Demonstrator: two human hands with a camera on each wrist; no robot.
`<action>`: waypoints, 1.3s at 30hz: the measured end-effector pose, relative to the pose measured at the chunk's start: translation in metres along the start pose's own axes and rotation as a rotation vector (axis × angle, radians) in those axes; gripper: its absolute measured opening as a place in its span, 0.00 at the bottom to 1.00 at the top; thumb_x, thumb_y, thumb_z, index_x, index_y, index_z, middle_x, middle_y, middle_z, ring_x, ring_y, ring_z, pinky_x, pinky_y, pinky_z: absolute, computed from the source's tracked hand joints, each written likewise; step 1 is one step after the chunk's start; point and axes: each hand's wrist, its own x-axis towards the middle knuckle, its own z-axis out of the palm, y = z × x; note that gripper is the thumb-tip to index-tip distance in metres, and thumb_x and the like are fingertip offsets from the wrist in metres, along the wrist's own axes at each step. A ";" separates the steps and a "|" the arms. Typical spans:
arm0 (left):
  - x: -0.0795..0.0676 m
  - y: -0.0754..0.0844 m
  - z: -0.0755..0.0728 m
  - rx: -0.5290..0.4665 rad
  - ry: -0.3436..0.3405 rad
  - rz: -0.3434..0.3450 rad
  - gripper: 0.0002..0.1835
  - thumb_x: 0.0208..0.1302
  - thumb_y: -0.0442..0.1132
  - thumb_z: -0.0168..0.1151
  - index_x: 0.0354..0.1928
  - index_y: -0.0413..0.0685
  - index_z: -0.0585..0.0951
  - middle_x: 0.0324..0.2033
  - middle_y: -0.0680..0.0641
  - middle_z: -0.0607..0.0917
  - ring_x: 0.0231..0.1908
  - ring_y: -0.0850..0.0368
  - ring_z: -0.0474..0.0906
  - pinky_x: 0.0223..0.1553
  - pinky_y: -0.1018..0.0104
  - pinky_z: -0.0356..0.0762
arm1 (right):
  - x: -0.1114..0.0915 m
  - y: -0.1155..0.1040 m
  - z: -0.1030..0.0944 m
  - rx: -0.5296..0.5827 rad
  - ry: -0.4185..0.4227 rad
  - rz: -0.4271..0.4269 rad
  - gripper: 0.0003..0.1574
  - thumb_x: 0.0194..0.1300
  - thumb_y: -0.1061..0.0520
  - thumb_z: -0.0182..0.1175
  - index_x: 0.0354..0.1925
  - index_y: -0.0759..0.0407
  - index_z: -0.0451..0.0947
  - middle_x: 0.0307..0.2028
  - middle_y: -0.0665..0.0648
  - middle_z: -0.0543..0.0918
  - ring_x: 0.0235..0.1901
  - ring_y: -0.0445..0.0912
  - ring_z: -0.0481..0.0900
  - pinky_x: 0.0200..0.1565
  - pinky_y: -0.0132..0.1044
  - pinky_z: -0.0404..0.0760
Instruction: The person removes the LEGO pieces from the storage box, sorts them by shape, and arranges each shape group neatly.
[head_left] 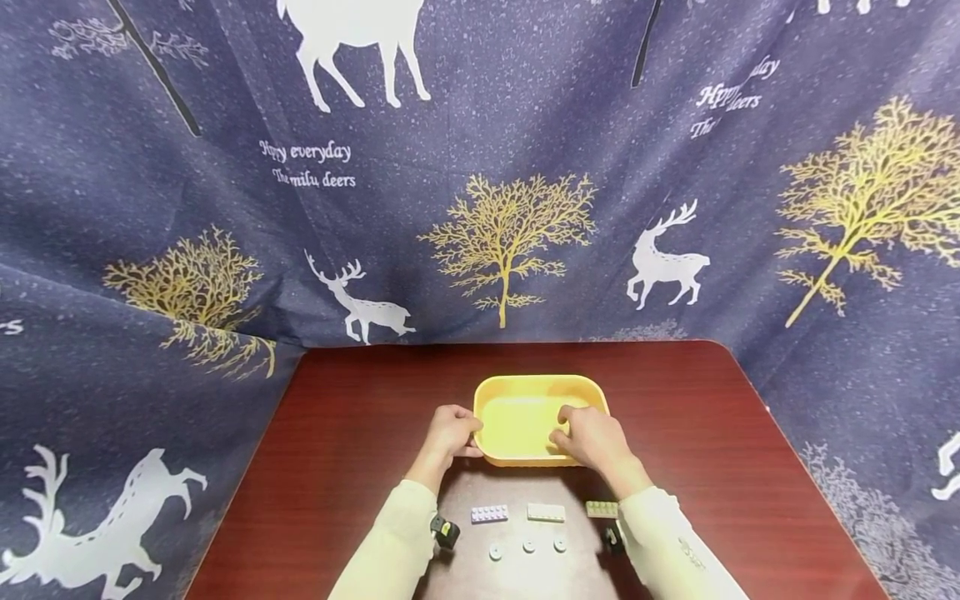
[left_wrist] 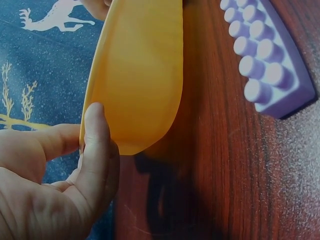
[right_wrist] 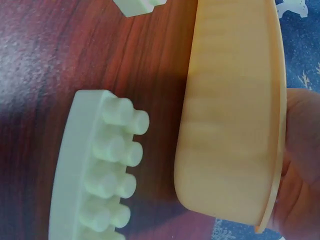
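Note:
A yellow tub (head_left: 525, 460) stands on the table in front of me. At its left end my left hand (head_left: 453, 432) pinches the rim, thumb on the near side in the left wrist view, where the tub's wall (left_wrist: 145, 75) shows. My right hand (head_left: 594, 435) reaches over the front right part of the rim, its bent thumb and finger spread apart above the tub's inside, with nothing visible between them. In the right wrist view the tub's outer wall (right_wrist: 230, 125) hides most of that hand.
Nearer me lie a purple brick (head_left: 490, 514), a white brick (head_left: 546, 512) and a green brick (head_left: 601, 509), the last partly covered by the right wrist. Three small white wheels (head_left: 529, 547) lie closer still. A patterned blue cloth (head_left: 480, 125) hangs behind the table (head_left: 360, 400).

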 end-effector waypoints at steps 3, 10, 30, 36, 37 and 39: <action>0.001 -0.001 0.000 -0.006 0.001 0.002 0.12 0.60 0.25 0.62 0.45 0.30 0.76 0.34 0.33 0.81 0.23 0.52 0.80 0.28 0.59 0.93 | 0.003 0.000 0.001 0.009 -0.037 -0.003 0.19 0.53 0.44 0.75 0.40 0.49 0.83 0.25 0.47 0.84 0.29 0.48 0.82 0.28 0.52 0.85; 0.001 0.000 0.001 -0.009 0.006 -0.004 0.13 0.61 0.25 0.62 0.47 0.29 0.76 0.33 0.37 0.80 0.26 0.49 0.82 0.30 0.58 0.93 | 0.008 -0.001 0.001 0.005 -0.108 -0.003 0.24 0.46 0.43 0.81 0.39 0.47 0.84 0.28 0.46 0.84 0.31 0.47 0.81 0.29 0.50 0.85; 0.002 -0.002 0.001 -0.012 0.002 -0.013 0.11 0.62 0.25 0.63 0.45 0.31 0.75 0.34 0.35 0.80 0.22 0.53 0.79 0.28 0.60 0.93 | 0.012 -0.002 -0.001 -0.018 -0.145 -0.053 0.12 0.44 0.58 0.72 0.19 0.44 0.79 0.25 0.45 0.81 0.27 0.43 0.76 0.26 0.42 0.80; 0.003 -0.002 0.000 -0.008 0.000 -0.015 0.12 0.61 0.25 0.63 0.46 0.31 0.75 0.34 0.34 0.81 0.23 0.52 0.80 0.28 0.60 0.93 | 0.013 0.000 0.002 -0.008 -0.142 -0.051 0.18 0.42 0.61 0.65 0.10 0.45 0.66 0.16 0.45 0.68 0.20 0.43 0.63 0.18 0.36 0.62; 0.003 -0.002 0.000 -0.006 0.001 -0.014 0.12 0.61 0.25 0.63 0.46 0.31 0.75 0.34 0.34 0.81 0.23 0.52 0.80 0.28 0.60 0.93 | 0.013 0.000 0.003 -0.002 -0.141 -0.046 0.19 0.42 0.61 0.64 0.09 0.45 0.65 0.15 0.45 0.67 0.20 0.43 0.62 0.18 0.35 0.61; 0.003 -0.002 0.000 -0.004 0.001 -0.014 0.12 0.62 0.25 0.63 0.46 0.31 0.75 0.34 0.34 0.81 0.23 0.52 0.80 0.27 0.60 0.93 | 0.014 0.001 0.003 0.011 -0.140 -0.047 0.18 0.43 0.61 0.63 0.10 0.46 0.66 0.15 0.45 0.67 0.20 0.43 0.61 0.18 0.35 0.61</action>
